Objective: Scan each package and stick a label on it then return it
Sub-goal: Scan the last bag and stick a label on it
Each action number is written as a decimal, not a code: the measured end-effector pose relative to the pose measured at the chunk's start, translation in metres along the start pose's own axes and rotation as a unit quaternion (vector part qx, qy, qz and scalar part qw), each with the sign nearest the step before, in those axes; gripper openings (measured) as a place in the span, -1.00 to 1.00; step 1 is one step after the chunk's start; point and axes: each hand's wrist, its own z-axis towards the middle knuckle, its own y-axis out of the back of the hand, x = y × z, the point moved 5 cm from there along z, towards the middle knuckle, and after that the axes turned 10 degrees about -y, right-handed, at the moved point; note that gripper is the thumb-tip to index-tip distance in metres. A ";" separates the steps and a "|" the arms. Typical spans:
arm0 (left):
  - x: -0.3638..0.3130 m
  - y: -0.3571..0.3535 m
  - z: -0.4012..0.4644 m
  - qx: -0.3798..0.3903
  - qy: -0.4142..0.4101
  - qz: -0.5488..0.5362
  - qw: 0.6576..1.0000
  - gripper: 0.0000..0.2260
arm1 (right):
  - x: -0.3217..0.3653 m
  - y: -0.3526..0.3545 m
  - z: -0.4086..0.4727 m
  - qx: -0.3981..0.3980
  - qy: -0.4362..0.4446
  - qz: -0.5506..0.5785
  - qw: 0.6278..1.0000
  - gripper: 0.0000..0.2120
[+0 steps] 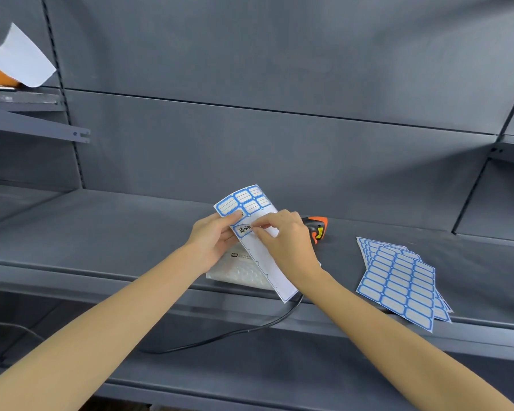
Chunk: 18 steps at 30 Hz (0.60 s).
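- Head view: the step in hand looks like peeling one written label (244,229) off a mostly used label sheet (251,221). To do it well, I would lift it slowly from its corner, keep the sheet pulled flat, and avoid letting the sticky side fold onto itself.
- The left hand (212,240) grips the sheet's left edge, thumb on top and fingers curled beneath.
- The right hand (285,238) pinches the label's right end between thumb and forefinger, its other fingers curled loosely; both forearms reach forward over the shelf (101,232).
- The package (238,271), a bubble mailer, lies flat on the shelf just under the sheet, near the front edge.
- The scanner (316,228) lies just behind the right hand, its cable (220,335) hanging over the shelf front; spare label sheets (401,280) lie right of the package.
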 end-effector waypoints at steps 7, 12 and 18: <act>-0.009 0.009 -0.005 -0.008 -0.002 0.009 1.000 -0.75 | -0.010 0.011 0.006 0.008 -0.088 0.145 0.986 -0.96; -0.025 0.043 -0.001 -0.085 0.003 0.021 0.996 -0.68 | -0.032 0.028 0.020 -0.003 -0.173 0.200 0.964 -0.96; -0.037 0.073 -0.001 -0.147 0.017 0.061 0.987 -0.68 | -0.056 0.021 0.030 0.043 -0.266 0.192 0.944 -0.91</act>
